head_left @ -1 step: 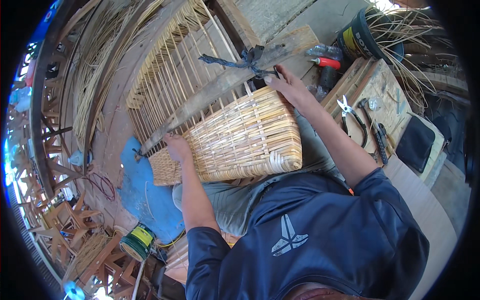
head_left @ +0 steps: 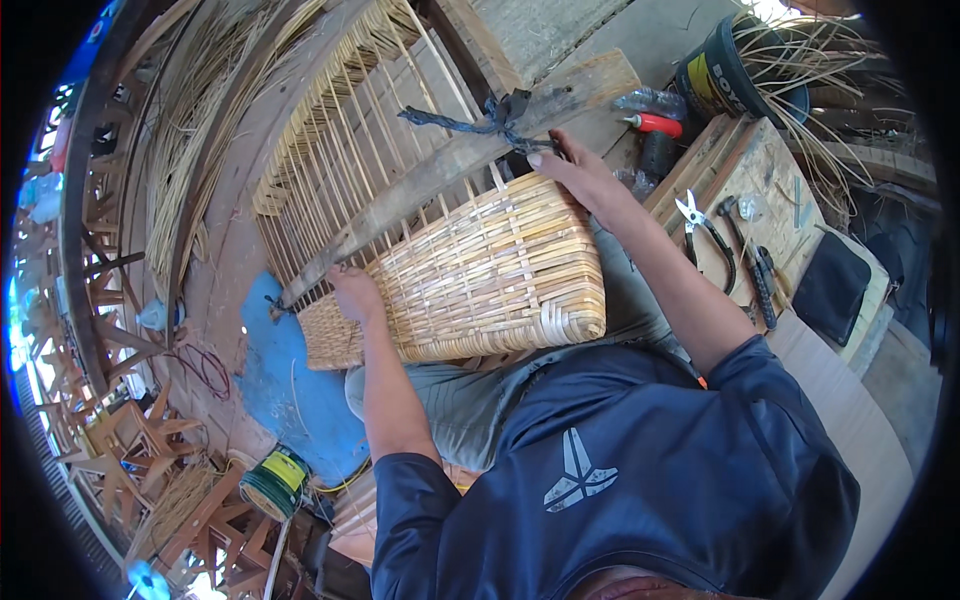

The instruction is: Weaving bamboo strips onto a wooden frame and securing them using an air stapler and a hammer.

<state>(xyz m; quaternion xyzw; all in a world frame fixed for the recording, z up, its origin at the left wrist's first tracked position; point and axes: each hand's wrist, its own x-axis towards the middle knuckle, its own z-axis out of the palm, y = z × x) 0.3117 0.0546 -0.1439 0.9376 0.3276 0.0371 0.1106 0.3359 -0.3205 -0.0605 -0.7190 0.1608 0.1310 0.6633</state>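
Note:
Across my lap lies a woven rattan panel (head_left: 480, 280), its near edge rounded and wrapped at the right corner. Thin bare stakes (head_left: 350, 185) run on from its far edge toward a second woven strip (head_left: 330, 100). A long wooden plank (head_left: 430, 180) crosses these stakes slantwise. Dark cord (head_left: 490, 122) is knotted around it near the right end. My left hand (head_left: 358, 295) has its fingers curled at the plank's lower left part. With thumb and fingers closed at the plank's edge beside the knot, my right hand (head_left: 580, 178) rests by the panel's far right corner; some fingertips are hidden.
On my right, a wooden box (head_left: 765, 185) carries pruning shears (head_left: 705, 235), pliers (head_left: 765, 285) and a black pouch (head_left: 832, 288). Behind it stands a bucket (head_left: 715, 75) of loose strips. A red-handled tool (head_left: 655, 124) lies nearby. A blue sheet (head_left: 300, 390) and green can (head_left: 275, 480) are left.

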